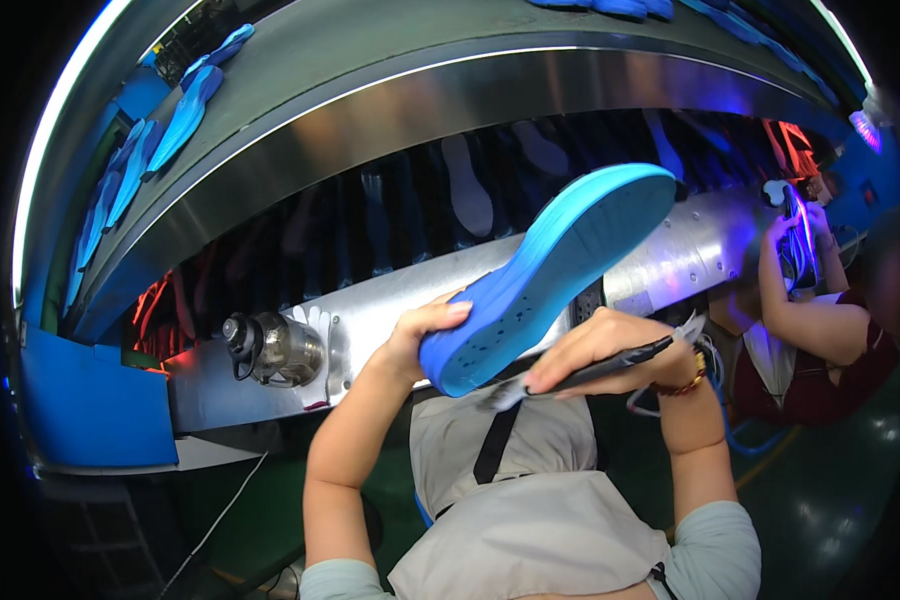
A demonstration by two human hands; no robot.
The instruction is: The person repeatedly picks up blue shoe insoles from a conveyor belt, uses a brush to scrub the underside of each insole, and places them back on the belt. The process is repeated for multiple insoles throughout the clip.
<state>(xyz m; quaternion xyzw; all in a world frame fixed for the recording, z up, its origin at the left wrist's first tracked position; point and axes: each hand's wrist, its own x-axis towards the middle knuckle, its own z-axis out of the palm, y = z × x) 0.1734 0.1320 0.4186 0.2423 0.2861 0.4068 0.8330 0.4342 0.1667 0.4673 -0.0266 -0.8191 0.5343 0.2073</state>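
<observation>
A blue shoe sole (570, 270) is held up in front of me, tilted, its toe pointing to the far right and its heel toward me. My left hand (422, 335) is closed on the heel end, thumb over the rim. Small dark holes dot the heel area. My right hand (610, 352) pinches a brush (610, 366) with a dark handle. Its pale bristles are close below the heel; whether they touch it I cannot tell. Something whitish and frayed shows at the handle's other end, near my wrist.
A metal ledge (380, 300) holds a clear bottle (288, 350) with a dark lid. Above runs a conveyor belt (390, 50) with blue soles (185, 115) at the left. More soles (467, 185) line the dark space underneath. At the right, another person's hands (800, 225) hold a shoe part under purple light.
</observation>
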